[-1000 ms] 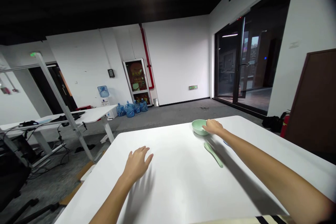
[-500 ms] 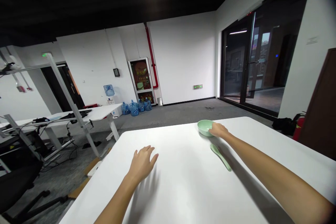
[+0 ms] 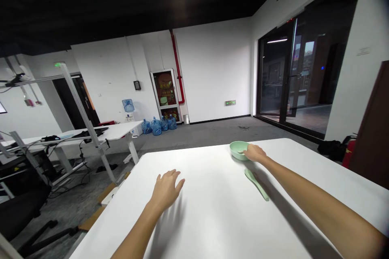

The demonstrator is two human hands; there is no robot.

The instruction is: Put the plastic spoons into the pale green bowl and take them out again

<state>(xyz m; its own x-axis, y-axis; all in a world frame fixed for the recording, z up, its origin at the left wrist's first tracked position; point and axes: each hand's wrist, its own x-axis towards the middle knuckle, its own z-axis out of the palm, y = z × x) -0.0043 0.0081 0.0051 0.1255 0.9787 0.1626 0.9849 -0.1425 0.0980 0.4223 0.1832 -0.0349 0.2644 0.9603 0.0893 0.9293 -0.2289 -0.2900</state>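
A light green bowl (image 3: 236,157) stands upright near the far edge of the white table (image 3: 206,210). My right hand (image 3: 255,153) is closed at the bowl's right rim, with a fingertip showing over the inside; the fingers on the outer side are partly hidden. Just nearer to me, a light green spoon (image 3: 257,185) lies flat on the tabletop, its handle pointing toward me and to the right. Over the left part of the table my left hand (image 3: 167,188) hangs palm down with its fingers apart, holding nothing and casting a shadow.
To the left are another white desk (image 3: 121,130) with cables, a metal frame post (image 3: 80,105) and a black chair (image 3: 21,210). Several blue water bottles (image 3: 156,126) stand by the far wall. Glass doors (image 3: 291,77) and a red fire extinguisher (image 3: 349,153) are on the right.
The view has shifted slightly. My right hand stays at the bowl's rim, with a fingertip now showing more clearly inside. The spoon and my left hand look nearly unchanged.
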